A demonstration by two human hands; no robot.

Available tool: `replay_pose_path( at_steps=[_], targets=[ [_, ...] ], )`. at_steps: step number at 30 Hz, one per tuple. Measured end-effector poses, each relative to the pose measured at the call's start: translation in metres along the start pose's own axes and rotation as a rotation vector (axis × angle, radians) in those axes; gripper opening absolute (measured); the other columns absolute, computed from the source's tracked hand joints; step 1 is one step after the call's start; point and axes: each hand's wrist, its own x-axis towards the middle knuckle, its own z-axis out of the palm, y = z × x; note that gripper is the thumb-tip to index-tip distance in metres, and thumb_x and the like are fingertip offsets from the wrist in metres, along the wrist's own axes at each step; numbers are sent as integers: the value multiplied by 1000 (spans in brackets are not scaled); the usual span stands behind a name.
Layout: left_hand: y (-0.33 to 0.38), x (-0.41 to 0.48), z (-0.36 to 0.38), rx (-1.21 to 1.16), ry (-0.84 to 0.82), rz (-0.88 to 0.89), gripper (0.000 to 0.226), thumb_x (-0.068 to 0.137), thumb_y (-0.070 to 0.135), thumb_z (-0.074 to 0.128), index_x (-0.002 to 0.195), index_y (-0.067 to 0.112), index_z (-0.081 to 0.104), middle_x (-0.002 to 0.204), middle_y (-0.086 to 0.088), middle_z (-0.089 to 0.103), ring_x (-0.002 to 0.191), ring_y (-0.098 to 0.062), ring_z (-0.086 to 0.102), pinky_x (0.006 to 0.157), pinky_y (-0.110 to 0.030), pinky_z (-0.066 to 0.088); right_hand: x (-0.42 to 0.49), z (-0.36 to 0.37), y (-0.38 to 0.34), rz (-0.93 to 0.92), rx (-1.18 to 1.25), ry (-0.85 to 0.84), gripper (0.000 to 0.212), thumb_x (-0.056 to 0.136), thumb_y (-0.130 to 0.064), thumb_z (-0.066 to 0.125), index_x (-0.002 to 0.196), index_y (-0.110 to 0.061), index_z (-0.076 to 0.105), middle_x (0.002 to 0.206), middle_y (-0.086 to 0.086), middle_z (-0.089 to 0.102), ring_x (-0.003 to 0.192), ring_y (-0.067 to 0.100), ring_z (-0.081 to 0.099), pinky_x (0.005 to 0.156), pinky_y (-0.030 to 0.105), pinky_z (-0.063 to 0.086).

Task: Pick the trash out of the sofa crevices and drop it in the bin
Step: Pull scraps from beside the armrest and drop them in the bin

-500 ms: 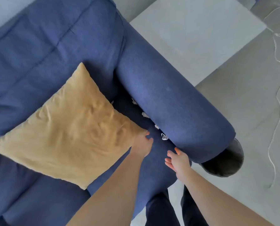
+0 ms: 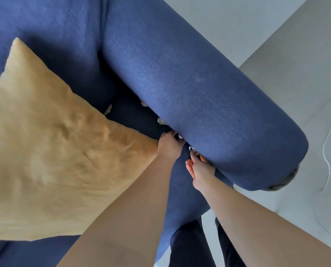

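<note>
At crevice: white scraps wedged beside armrest.
Left hand: fingers curled, grip unclear.
Right hand: loosely spread, empty.
Seat: pillow on sofa.
Room: grey floor.

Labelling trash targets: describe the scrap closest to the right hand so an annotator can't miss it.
Find the blue sofa armrest and follow the crevice along its base. The crumpled white scrap sits at its near end, just above the right hand. The other scraps lie farther up the crevice.

Soft daylight, slight blur, wide-angle edge distortion
</note>
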Motion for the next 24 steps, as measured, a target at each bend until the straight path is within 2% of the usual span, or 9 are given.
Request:
replay_pose_path(
  at_steps=[3,7,10,14,16,18,20,22,24],
  targets=[
    [-6,10,7,-5,25,-11,26,95,34,70,110,13,76,105,-18,74,94,-34,70,69,-31,45,8,7,-5,41,37,40,34,85,-22,91,115,-12,79,101,-2,82,78,9,75,96,29,63],
    [-6,13,9,17,67,-13,21,95,32,71,107,16,78,105,-11,75,95,-31,71,79,-37,57,10,14,-10,83,70,66,17,87,-13,88,101,-8,81,102,4,83,76,11,75,94,27,63],
    [-3,11,10,55,88,-28,25,95,32,70,113,16,77,114,-12,72,97,-31,72,82,-42,61,8,13,-9,70,77,30,21,87,-9,88,106,-8,81,99,2,82,79,11,76,95,27,62],
    [5,8,8,83,84,-67,28,96,23,70,120,9,72,121,-12,69,108,-33,70,88,-45,61,2,-1,-5,33,19,-38,16,87,-11,88,103,-12,82,101,-3,83,86,9,77,100,26,60],
    [6,5,8,81,92,-71,22,95,19,71,113,8,74,117,-10,72,107,-31,71,86,-42,61,0,-15,-3,7,-21,-62,17,87,-13,88,104,-14,84,102,-6,84,88,8,77,98,24,59],
    [5,-4,10,62,96,-51,12,93,19,74,101,10,76,104,-7,77,97,-28,73,77,-37,60,-3,-33,-1,-4,-51,-78,16,88,-13,87,104,-14,84,102,-7,84,89,7,77,94,21,59],
    [4,-23,11,7,75,-35,13,94,25,76,93,12,74,92,-1,77,87,-22,71,66,-30,53,-7,-53,1,-14,-74,-106,15,89,-10,86,104,-12,85,102,-5,85,86,7,78,91,20,60],
    [1,-48,13,-52,63,-26,15,96,27,76,93,13,71,89,4,74,82,-16,66,60,-22,43,-13,-74,2,-42,-112,-127,14,89,-7,85,103,-9,85,103,-2,85,83,8,77,94,23,60],
    [-4,-74,19,-118,71,-41,14,94,26,75,95,13,72,89,3,74,83,-17,67,62,-22,44,-18,-96,2,-73,-137,-138,12,89,-7,86,101,-7,85,103,1,85,84,9,77,96,26,61]
  ],
)
